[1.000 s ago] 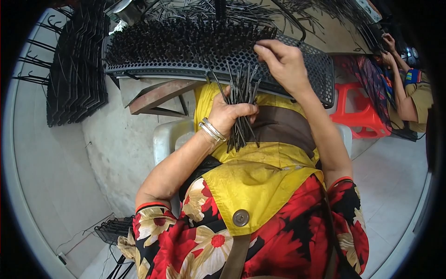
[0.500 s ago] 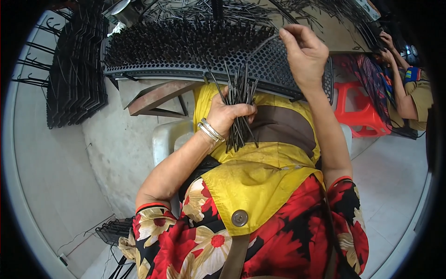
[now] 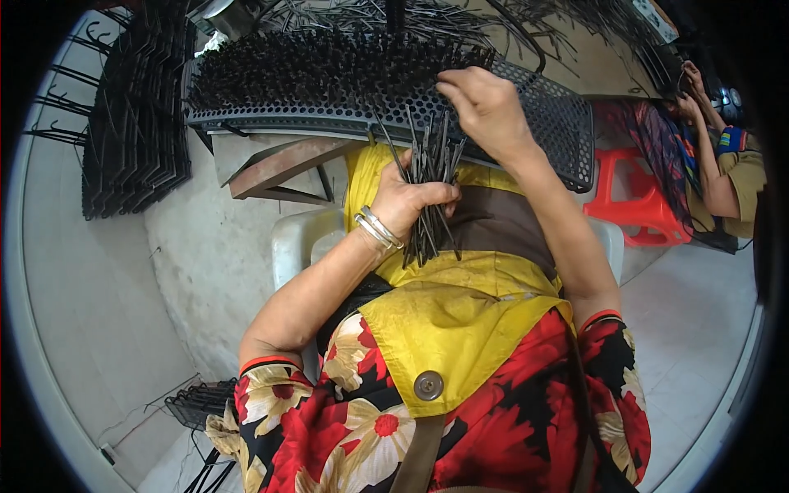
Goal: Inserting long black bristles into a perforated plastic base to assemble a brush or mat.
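My left hand [image 3: 403, 197] is closed around a bundle of thin dark rods [image 3: 429, 164], held upright over my lap. The rods fan out at the top and stick out below the fist. Above the perforated black tray [image 3: 552, 115], my right hand [image 3: 489, 107] has thumb and fingertips pressed together. It is at the right edge of the dense rows of short black rods [image 3: 329, 74] standing in the tray's holes. Whatever those fingertips hold, if anything, is too small or hidden to make out.
Loose dark rods [image 3: 460, 20] lie scattered beyond the tray. Stacked black racks with hooks [image 3: 136, 123] stand at the left. At the right are a red plastic stool [image 3: 633, 205] and another person's arm [image 3: 707, 148]. A rusty metal support [image 3: 283, 168] sits under the tray.
My right hand has moved left and slightly down, from the tray's bare right part to the edge of the standing rods. My left hand keeps its bundle in nearly the same place.
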Tool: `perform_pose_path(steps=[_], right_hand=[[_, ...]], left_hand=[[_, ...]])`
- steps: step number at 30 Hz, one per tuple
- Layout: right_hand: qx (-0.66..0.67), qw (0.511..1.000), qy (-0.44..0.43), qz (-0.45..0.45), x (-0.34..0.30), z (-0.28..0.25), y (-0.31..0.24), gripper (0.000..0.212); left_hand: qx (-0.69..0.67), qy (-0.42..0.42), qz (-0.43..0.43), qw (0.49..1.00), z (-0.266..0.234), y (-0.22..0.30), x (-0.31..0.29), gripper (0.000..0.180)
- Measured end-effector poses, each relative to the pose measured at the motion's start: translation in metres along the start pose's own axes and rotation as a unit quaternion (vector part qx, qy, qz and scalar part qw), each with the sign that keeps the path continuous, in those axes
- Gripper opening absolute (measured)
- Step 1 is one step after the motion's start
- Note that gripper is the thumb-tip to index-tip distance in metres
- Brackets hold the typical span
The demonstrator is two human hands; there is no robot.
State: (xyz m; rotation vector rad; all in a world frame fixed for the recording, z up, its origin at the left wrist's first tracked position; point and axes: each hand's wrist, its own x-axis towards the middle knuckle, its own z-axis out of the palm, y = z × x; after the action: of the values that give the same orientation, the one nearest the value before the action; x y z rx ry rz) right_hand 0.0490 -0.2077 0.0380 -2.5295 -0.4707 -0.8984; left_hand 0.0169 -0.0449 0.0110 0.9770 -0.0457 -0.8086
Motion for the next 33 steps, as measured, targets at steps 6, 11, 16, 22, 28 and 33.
perform_pose_path(steps=[6, 11, 16, 22, 28, 33], right_hand=[[0.301, 0.905, -0.088, 0.287, -0.006, -0.027, -0.028, 0.016], [0.364, 0.872, -0.057, 0.323, -0.011, -0.027, -0.026, 0.010], [0.281, 0.911, 0.102, 0.285, -0.001, -0.042, -0.010, 0.010], [0.102, 0.956, 0.227, 0.156, 0.009, -0.020, 0.002, 0.012], [-0.016, 0.978, 0.200, -0.058, 0.014, -0.006, 0.008, 0.012], [-0.037, 0.999, 0.036, -0.015, 0.010, -0.002, 0.003, 0.014]], left_hand=[[0.008, 0.012, -0.001, 1.000, 0.000, 0.000, -0.002, 0.027], [0.015, 0.004, 0.010, 1.000, -0.001, -0.001, -0.001, 0.029], [0.021, 0.003, 0.002, 1.000, -0.004, -0.003, -0.001, 0.030], [0.026, 0.011, -0.008, 1.000, -0.001, -0.001, 0.000, 0.029], [0.032, 0.016, -0.004, 0.999, 0.001, 0.001, -0.003, 0.027], [0.025, 0.014, -0.005, 1.000, -0.001, 0.000, -0.001, 0.027]])
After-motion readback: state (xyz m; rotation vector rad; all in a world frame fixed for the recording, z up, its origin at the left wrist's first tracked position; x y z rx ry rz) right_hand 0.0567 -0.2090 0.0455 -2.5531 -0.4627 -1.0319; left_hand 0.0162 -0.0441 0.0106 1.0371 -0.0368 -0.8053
